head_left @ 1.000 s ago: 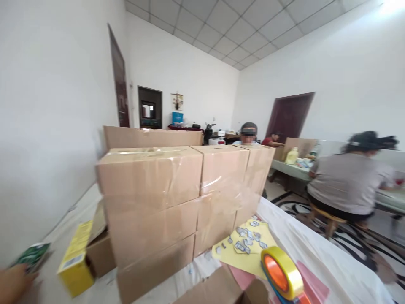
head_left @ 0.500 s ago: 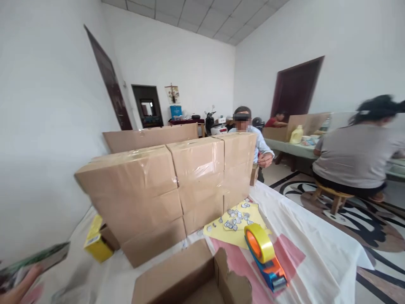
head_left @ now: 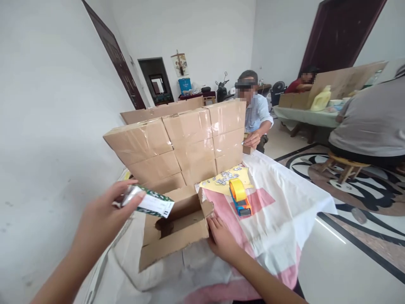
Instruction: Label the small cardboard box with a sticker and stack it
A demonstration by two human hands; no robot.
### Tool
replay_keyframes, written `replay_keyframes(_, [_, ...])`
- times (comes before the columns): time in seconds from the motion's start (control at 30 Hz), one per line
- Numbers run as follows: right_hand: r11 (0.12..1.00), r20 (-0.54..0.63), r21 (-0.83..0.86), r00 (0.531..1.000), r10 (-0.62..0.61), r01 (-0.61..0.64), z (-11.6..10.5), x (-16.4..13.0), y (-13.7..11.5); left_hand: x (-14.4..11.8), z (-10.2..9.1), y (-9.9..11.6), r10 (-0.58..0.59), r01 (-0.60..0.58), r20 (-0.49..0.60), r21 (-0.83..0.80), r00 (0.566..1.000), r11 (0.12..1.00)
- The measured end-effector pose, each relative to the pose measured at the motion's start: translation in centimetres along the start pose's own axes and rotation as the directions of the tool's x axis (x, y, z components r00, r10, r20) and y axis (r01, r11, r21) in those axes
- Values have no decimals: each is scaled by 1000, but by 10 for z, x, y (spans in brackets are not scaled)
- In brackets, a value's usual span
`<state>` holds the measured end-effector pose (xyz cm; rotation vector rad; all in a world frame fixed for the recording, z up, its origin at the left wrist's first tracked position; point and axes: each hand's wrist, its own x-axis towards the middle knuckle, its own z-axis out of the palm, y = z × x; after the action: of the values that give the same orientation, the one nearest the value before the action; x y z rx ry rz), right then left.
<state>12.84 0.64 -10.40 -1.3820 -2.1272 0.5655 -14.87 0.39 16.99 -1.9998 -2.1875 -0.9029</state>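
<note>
My left hand (head_left: 118, 202) is closed around one end of a green-and-white patterned carton (head_left: 155, 203). The carton's other end reaches over the left rear part of an open cardboard box (head_left: 174, 250). Bare cardboard shows inside that box; part of its floor is hidden by the near wall. At the box's right side, my right hand (head_left: 221, 238) holds on to the wall, its fingertips close to the torn flap. Beyond the box rises a stack of taped cardboard boxes (head_left: 190, 143).
A tape dispenser (head_left: 239, 196) with yellow tape lies right of the open box. Behind it, yellow paper (head_left: 228, 178) bears small cut-out stickers or labels. A co-worker (head_left: 256, 114) sits beyond the stack, one hand near its right end. The tablecloth (head_left: 284, 202) hangs over the right edge.
My left hand has brought the carton from the lower left over to the open box. My right hand has come into view at the box's side. The camera view has shifted downward.
</note>
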Motion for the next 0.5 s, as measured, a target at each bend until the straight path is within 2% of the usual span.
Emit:
replay_keyframes(0.1, [998,-39,47,999,-36,38,1,-5,5,-16,30,24,39,-48,190,46,981,998])
replay_keyframes(0.17, [991,-73,119,996,-53,62,1,-8,8,-27,53,25,102,-109,262,12,960,994])
replay_keyframes(0.23, [975,-119,205,991,-58,82,-2,-10,9,-36,75,18,180,-169,361,-63,915,984])
replay_keyframes(0.3, [958,-165,271,985,-51,95,-4,-10,10,-43,94,9,250,-223,396,-115,883,968])
replay_keyframes(0.37, [945,-206,310,978,-44,108,-6,-11,8,-47,109,0,261,-228,431,-128,864,965])
replay_keyframes(0.5, [910,-295,384,955,-38,155,-13,-21,11,-46,130,-12,209,-165,404,-142,890,976])
